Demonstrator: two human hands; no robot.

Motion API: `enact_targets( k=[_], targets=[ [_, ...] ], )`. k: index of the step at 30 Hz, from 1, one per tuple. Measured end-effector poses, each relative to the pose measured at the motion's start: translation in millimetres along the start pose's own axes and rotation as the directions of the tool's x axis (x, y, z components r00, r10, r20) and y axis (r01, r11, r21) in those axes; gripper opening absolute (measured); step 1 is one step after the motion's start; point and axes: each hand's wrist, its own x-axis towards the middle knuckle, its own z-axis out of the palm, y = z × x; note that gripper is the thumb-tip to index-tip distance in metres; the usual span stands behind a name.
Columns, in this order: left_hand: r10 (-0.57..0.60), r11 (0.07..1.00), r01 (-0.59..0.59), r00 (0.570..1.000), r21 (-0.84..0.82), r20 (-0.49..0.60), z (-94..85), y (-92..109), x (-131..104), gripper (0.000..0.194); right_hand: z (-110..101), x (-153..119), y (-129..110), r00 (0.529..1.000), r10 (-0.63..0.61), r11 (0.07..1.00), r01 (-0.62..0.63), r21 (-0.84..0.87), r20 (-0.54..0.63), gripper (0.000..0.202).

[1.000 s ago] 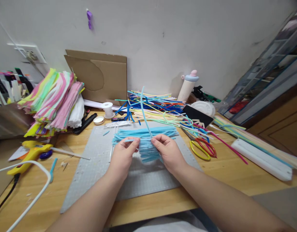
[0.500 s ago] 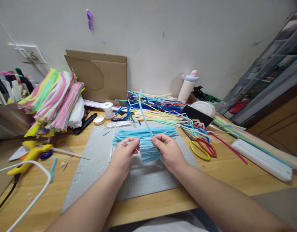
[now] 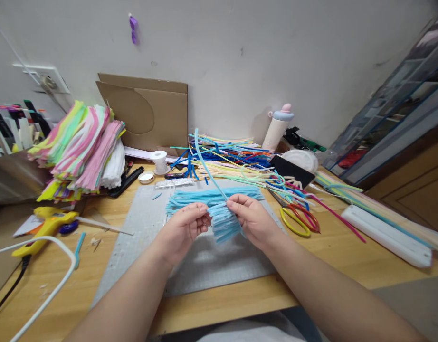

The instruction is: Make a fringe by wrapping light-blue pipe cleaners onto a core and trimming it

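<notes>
Over a grey cutting mat (image 3: 126, 247), a light blue pipe-cleaner piece (image 3: 224, 223) hangs between my hands, made of rows packed side by side. One long loose pipe-cleaner end (image 3: 207, 164) sticks up from its top. My right hand (image 3: 252, 218) is closed, thumb and forefinger pinching the piece's upper right corner at the foot of that loose end. At the left edge, my left hand (image 3: 185, 228) pinches with thumb and curled fingers; its exact hold is partly hidden. Just behind lies a bundle of loose light blue pipe cleaners (image 3: 190, 197).
Scissors (image 3: 297, 216) lie right of the mat, near a white power strip (image 3: 386, 235). A yellow glue gun (image 3: 44, 228) and a white cable (image 3: 58, 285) are at left. Mixed pipe cleaners (image 3: 233, 154), a wire spool (image 3: 159, 162) and a bottle (image 3: 278, 128) stand at the back.
The blue piece has tilted and shifted slightly to the right and nearer. Its loose end now leans further left. Both hands keep close to it, the left fingers more curled.
</notes>
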Motion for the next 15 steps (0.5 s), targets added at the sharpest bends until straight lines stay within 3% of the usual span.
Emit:
enact_targets(
  k=[5,11,15],
  targets=[
    [-0.022,0.997,0.025,0.999,-0.068,0.043,4.6,4,-4,0.021,3,-2,-2,0.997,0.072,0.994,-0.074,0.076,0.031,0.027],
    [0.016,0.993,-0.038,0.983,-0.114,-0.183,6.5,3,0,0.03,-1,1,8,0.997,-0.061,0.998,0.06,-0.022,-0.056,0.025],
    [0.049,0.993,-0.068,0.979,-0.093,-0.196,5.2,0,2,0.032,-1,2,14,0.988,-0.112,0.992,0.105,-0.07,-0.103,0.025]
  ],
)
